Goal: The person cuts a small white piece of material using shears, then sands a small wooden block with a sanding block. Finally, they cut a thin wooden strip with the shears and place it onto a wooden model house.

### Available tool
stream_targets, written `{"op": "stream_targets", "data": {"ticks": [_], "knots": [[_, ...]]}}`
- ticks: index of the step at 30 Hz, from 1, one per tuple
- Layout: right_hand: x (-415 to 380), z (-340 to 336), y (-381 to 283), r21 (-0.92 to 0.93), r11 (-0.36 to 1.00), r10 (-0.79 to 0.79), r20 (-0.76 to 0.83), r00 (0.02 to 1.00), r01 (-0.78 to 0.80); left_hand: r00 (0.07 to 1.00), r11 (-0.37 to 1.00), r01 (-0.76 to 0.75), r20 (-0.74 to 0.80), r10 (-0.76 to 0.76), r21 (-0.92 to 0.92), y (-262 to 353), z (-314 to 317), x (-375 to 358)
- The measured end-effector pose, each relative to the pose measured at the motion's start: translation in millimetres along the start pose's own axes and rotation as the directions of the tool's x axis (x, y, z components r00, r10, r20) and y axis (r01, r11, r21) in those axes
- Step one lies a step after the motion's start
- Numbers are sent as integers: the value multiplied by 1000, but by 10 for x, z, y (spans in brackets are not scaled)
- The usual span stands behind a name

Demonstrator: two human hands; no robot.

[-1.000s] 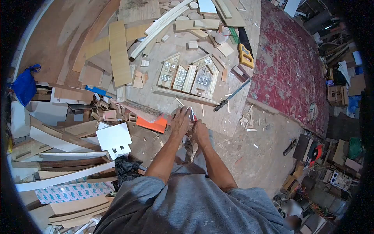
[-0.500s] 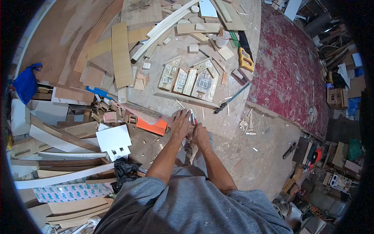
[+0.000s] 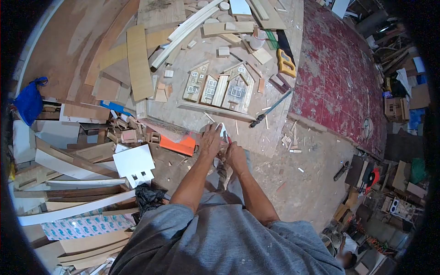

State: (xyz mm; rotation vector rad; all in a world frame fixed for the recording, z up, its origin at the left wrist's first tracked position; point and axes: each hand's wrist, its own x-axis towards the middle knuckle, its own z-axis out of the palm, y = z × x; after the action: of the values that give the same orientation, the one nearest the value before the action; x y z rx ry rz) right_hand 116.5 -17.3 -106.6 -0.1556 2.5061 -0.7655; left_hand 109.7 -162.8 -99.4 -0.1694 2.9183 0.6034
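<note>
My left hand [image 3: 211,140] is at the near edge of the work table, its fingers closed against a small white piece [image 3: 223,130]. My right hand [image 3: 236,157] is wrapped round a red-handled tool [image 3: 229,139], its tip close to that white piece; the kind of tool is too small to tell. Just beyond my hands lies a wooden model house front [image 3: 220,89] with white-framed windows and pointed roofs. A thin wooden strip [image 3: 209,118] is on the table between the model and my left fingers.
A yellow-handled saw [image 3: 286,63] and a dark-tipped thin rod [image 3: 271,109] lie at the table's right. An orange piece [image 3: 178,145] sits left of my hands. Wooden offcuts [image 3: 124,133] are piled at the left. At the lower right is another person [image 3: 349,247].
The view has shifted slightly, so the model and table appear a little further left and up. Both hands keep nearly the same grip and place.
</note>
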Motion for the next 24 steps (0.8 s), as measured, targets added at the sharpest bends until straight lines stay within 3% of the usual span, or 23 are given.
{"op": "stream_targets", "data": {"ticks": [6, 14, 17, 19, 21, 24], "knots": [[-86, -9, 22, 0, 1000, 27, 3, 1000, -27, 1000, 1000, 1, -3, -2, -14, 1, 7, 7], [-191, 57, 146, 85, 994, -64, -26, 998, 66, 1000, 1000, 21, 3, -21, -15, 31, 0, -22], [-337, 23, 155, 71, 997, 38, -55, 998, -34, 999, 999, 29, 15, -29, -28, 42, -21, -21], [-317, 37, 231, 57, 998, 7, -79, 997, -2, 999, 998, 36, 28, -35, -57, 41, -5, 11], [-417, 19, 289, 46, 999, -20, -92, 996, 24, 999, 998, -23, -40, 21, -55, -4, -12, -18], [-355, -416, 13, 19, 997, -71, 44, 997, 70, 999, 998, -29, -39, 27, -52, -21, -44, -20]]}}
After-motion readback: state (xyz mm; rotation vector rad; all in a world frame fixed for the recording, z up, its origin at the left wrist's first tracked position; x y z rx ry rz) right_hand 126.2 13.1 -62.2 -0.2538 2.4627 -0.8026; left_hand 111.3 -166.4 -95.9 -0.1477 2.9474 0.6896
